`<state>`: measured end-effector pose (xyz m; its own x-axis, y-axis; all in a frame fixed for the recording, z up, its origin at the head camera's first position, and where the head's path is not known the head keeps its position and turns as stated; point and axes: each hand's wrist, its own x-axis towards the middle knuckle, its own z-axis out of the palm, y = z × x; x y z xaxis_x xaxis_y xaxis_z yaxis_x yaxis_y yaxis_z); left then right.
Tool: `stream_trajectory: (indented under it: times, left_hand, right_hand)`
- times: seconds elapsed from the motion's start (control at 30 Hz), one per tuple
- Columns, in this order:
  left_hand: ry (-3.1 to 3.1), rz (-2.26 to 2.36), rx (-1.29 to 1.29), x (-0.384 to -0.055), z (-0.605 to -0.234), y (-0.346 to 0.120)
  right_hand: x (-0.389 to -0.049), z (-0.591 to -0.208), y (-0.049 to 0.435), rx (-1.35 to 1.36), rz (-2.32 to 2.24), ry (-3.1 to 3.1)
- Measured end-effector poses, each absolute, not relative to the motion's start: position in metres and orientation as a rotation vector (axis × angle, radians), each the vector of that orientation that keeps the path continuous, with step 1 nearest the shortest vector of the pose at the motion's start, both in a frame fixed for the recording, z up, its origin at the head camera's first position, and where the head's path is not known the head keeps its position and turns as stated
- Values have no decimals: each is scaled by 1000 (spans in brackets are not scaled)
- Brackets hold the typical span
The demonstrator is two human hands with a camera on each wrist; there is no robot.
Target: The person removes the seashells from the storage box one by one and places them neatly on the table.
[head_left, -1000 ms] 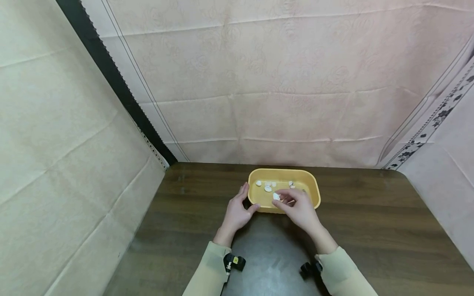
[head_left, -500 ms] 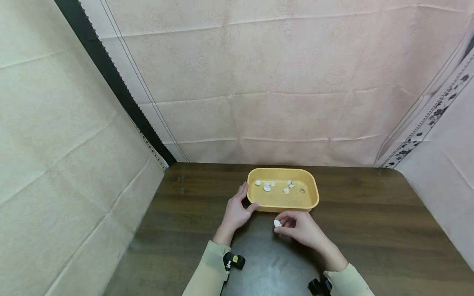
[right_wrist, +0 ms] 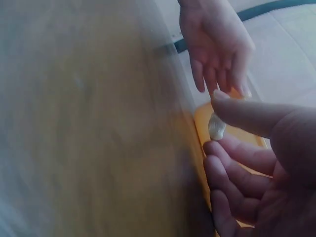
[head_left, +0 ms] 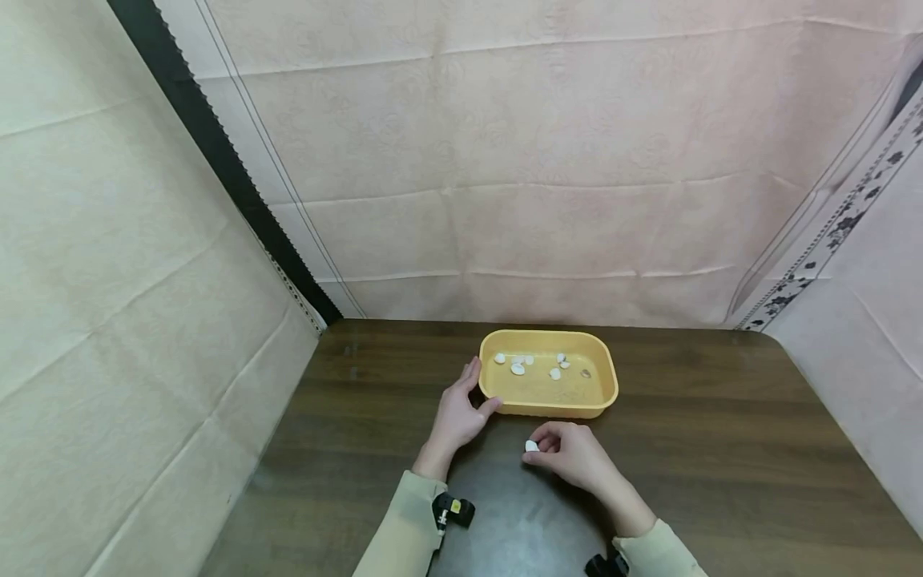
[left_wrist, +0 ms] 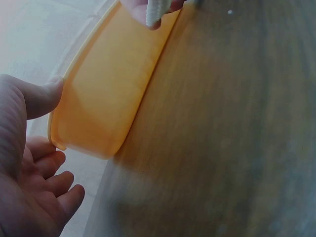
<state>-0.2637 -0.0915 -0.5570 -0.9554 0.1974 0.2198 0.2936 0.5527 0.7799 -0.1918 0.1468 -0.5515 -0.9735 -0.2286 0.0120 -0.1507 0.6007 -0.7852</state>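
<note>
A white ribbed seashell (head_left: 531,446) is pinched between the thumb and fingertips of my right hand (head_left: 570,453), in front of the yellow tray (head_left: 548,410) in the head view. The right wrist view shows the seashell (right_wrist: 216,127) close up, its ridges visible at the fingertips. My left hand (head_left: 459,410) rests against the tray's near left corner, fingers extended along its left end. Its thumb touches the rim in the left wrist view, where the other fingers lie loosely beside the tray (left_wrist: 98,94). Several small pale shells (head_left: 517,369) lie spread over the tray's floor.
The tray stands toward the back edge of a brown wood-grain table (head_left: 692,425). A pale cloth (head_left: 548,160) hangs behind the table, with more cloth (head_left: 130,280) at the left side and at the right. Both wrists wear small black cameras.
My right hand has come out from over the tray toward the near side, carrying the seashell, then shifted slightly left. My left hand has stayed at the tray's corner.
</note>
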Motion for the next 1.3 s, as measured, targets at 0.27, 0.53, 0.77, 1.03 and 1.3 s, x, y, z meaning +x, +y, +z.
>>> stream_trajectory:
  times: [0.27, 0.53, 0.77, 1.03, 1.3]
  left_hand:
    - [-2678, -1372, -421, -263, -555, -90]
    - [-2686, -1355, -415, -264, -554, -91]
    - [-2688, -1341, -417, -263, -555, -91]
    - [-2683, -1349, -429, -262, -555, -91]
    - [-2660, -1370, -455, -264, -555, -91]
  right_hand:
    - [-187, -548, 138, -258, -1254, 2773]
    - [-187, -548, 136, -321, -1221, 2783]
    - [-188, -546, 141, -401, -1186, 2767]
    - [-191, -548, 148, -503, -1165, 2721]
    - [-196, -549, 150, -484, -1183, 2718]
